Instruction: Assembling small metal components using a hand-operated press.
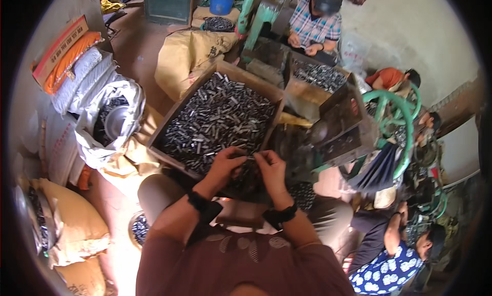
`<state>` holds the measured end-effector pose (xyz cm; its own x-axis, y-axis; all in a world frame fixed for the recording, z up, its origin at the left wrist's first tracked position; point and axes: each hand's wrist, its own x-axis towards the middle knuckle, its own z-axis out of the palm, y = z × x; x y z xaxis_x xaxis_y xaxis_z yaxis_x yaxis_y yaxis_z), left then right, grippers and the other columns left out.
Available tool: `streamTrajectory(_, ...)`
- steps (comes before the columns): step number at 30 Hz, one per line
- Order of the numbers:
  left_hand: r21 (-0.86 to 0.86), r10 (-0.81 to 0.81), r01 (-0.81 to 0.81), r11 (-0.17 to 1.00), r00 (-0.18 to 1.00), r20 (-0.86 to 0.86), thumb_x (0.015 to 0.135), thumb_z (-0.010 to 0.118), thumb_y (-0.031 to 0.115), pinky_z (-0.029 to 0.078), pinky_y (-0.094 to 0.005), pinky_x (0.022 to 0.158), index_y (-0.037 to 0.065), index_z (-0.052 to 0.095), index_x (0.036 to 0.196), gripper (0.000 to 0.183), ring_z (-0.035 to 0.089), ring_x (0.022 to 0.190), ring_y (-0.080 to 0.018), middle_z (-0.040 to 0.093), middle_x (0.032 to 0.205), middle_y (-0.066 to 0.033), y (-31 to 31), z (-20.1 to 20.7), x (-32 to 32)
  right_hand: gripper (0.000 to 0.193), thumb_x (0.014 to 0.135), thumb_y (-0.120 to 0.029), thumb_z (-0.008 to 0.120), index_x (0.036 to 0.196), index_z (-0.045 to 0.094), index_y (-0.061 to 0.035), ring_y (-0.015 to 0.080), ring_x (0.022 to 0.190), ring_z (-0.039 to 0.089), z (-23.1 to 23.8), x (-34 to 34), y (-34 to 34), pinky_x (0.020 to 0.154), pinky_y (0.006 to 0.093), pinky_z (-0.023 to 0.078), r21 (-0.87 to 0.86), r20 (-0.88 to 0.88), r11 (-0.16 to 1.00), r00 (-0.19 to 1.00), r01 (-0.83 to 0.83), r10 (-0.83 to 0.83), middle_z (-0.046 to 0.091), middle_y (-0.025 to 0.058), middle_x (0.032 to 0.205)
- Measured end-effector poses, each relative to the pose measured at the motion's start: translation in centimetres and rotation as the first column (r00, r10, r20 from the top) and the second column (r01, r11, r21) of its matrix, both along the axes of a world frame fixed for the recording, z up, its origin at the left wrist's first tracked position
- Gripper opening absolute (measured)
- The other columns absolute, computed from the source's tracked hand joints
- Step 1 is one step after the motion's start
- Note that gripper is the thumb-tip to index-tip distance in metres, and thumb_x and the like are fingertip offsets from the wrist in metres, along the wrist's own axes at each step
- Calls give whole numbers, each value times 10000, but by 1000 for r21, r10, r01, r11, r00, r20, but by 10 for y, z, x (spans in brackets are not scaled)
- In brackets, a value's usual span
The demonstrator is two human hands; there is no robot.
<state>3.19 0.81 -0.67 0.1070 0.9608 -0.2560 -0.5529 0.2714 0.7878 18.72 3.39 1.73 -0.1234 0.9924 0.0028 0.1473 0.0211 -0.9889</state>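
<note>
Pale walls are enclosing a crowded workshop, where sacks are lining the left side and other people are sitting at work toward the right. Directly before the person, a wooden tray (169, 158) is holding a thick heap of small metal pieces (220, 114), shiny and dark, lying in every direction. Both hands are hovering over the tray's near right corner. With its fingers curling in toward the thumb, the left hand (225, 165) is pointing at the right hand (271, 169), which is bending its fingers and thumb inward too. Their fingertips are nearly meeting; whether either is pinching a piece is too small to tell. Dark bands are circling both wrists.

Beyond the tray to the right, a wooden box (351, 142) is standing near a second batch of metal pieces (320, 76), and a person in a plaid shirt (320, 26) is sitting behind that batch. Farther right, a green wheel (408, 126) is curving upward, while a person in a blue-and-white patterned shirt (387, 268) is sitting at the lower right. Behind the tray, a tan sack (179, 57) is slumping, and a blue bucket (222, 2) is standing farther back. At left, an open white sack (89, 142) is holding a metal bowl (117, 122).
</note>
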Motion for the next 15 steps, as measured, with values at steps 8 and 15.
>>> streamTrajectory(8, 78, -168, 155, 985, 968, 188, 793, 606, 69, 272, -188, 386, 58, 536, 956, 178, 389, 436, -50, 464, 617, 30, 1, 2, 8, 371, 821, -63, 579, 1180, 485, -54, 33, 517, 456, 14, 25, 3, 463, 177, 363, -130, -203, 958, 952, -256, 228, 551, -11, 652)
streamTrajectory(15, 82, -354, 345, 935, 922, 157, 828, 585, 128, 283, -175, 402, 45, 579, 1094, 279, 395, 455, -32, 521, 662, 33, -3, 3, 3, 532, 826, -57, 574, 1318, 374, -94, 22, 581, 448, 37, 14, -4, 505, 170, 352, -208, -272, 901, 907, -382, 321, 547, -23, 697)
